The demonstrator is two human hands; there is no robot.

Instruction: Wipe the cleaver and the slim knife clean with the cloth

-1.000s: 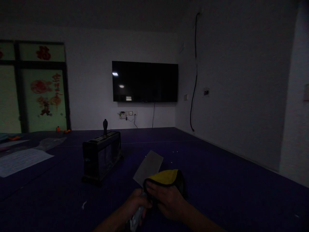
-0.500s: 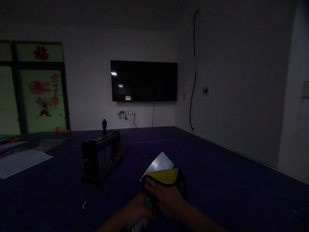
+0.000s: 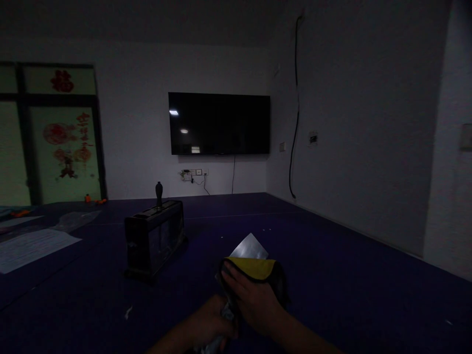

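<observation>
The cleaver (image 3: 250, 247) pointed towards one o'clock, its handle (image 3: 227, 310) in the closed left hand (image 3: 212, 319). The right hand (image 3: 254, 300) gripped a yellow-and-black cloth (image 3: 256, 268) over it, leaving one bright corner showing. On the purple surface (image 3: 332, 275), a black block (image 3: 165, 241) stood at ten o'clock, a dark knob (image 3: 159, 193) upright on top; paper (image 3: 37, 248) lay between nine and ten; the TV (image 3: 221, 123) hung at twelve.

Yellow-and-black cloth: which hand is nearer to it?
Right. The right hand lies on the yellow-and-black cloth; the left hand is lower and to its left, gripping the cleaver.
</observation>
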